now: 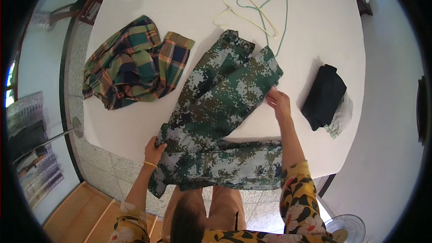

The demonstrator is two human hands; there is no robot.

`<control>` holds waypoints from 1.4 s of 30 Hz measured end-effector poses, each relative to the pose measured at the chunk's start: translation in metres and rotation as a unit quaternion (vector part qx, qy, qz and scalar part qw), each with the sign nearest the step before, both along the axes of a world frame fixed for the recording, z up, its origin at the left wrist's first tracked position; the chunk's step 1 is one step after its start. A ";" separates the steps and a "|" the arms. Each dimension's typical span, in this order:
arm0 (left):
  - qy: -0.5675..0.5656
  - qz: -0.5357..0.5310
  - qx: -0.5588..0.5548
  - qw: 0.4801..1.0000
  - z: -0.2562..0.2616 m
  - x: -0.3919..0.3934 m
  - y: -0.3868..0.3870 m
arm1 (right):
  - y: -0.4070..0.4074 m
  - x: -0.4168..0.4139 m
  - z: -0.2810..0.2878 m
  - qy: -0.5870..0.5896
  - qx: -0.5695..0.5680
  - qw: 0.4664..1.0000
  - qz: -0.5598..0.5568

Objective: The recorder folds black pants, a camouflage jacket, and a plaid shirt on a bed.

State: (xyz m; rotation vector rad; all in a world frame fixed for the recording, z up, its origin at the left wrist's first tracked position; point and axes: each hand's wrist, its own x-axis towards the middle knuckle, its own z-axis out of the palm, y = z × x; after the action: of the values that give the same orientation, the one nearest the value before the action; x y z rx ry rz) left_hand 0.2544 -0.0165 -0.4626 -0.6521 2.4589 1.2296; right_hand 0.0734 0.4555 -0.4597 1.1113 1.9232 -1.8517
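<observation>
A digital-camouflage garment in green, brown and pale grey lies across the white-covered table. One long section runs up towards the far side. Another folded section lies sideways along the near edge and hangs slightly over it. My left hand grips the garment's lower left edge, thumb on top. At the upper section's right edge, my right hand pinches the fabric, its fingertips partly hidden by the cloth. The right forearm passes over the end of the sideways section.
A plaid shirt lies bunched at left. Beyond the garment are a yellow hanger and a green hanger, overlapping. Folded black cloth rests on clear plastic at right. A fan stands lower right, wooden furniture lower left.
</observation>
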 end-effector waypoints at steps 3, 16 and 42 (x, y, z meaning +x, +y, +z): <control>-0.017 -0.003 0.057 0.998 0.013 -0.009 0.021 | -0.008 -0.021 -0.010 -0.058 -0.069 0.990 -0.113; 0.132 0.008 0.019 0.991 0.016 0.011 0.007 | -0.085 -0.049 0.124 0.253 -0.170 0.952 0.019; 0.130 -0.134 -0.250 0.950 0.061 -0.146 0.024 | 0.005 -0.113 -0.015 0.184 -0.219 0.944 -0.162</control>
State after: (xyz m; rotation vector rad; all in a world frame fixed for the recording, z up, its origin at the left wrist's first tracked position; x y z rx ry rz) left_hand 0.1087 0.0079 -0.4015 -0.2589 2.9906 0.6201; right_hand -0.0398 0.4604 -0.4751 1.0300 1.4207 -2.6622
